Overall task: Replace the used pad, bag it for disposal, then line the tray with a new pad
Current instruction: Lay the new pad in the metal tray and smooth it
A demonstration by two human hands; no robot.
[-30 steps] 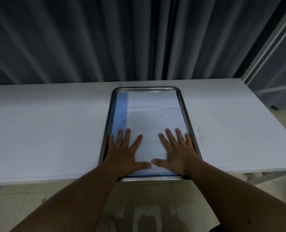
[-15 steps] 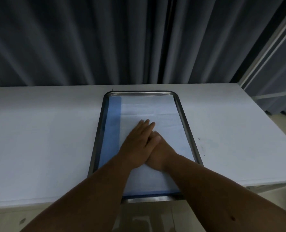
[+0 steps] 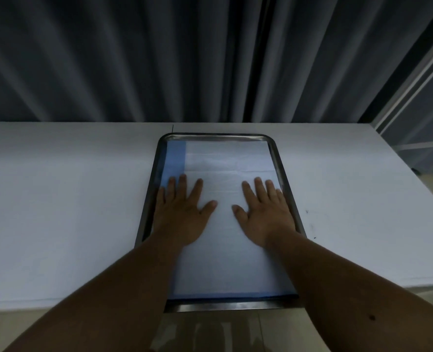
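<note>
Behind, dark curtains (image 3: pixel 108 59) hang past a white table (image 3: pixel 58 199). Its metal tray (image 3: pixel 276 153) overhangs the near edge, lined with a white pad (image 3: pixel 225 262) whose left strip shows blue. Left hand (image 3: pixel 182 214) and right hand (image 3: pixel 266 214) lie flat on the pad, fingers spread, gripping nothing; forearms hide the tray's near corners.

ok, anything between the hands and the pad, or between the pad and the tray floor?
Nothing visible. The left hand and right hand lie flat, palms down, directly on the pad, which already lies inside the metal tray. Nothing lies on the pad but the hands. What is beneath it cannot be seen.
</note>
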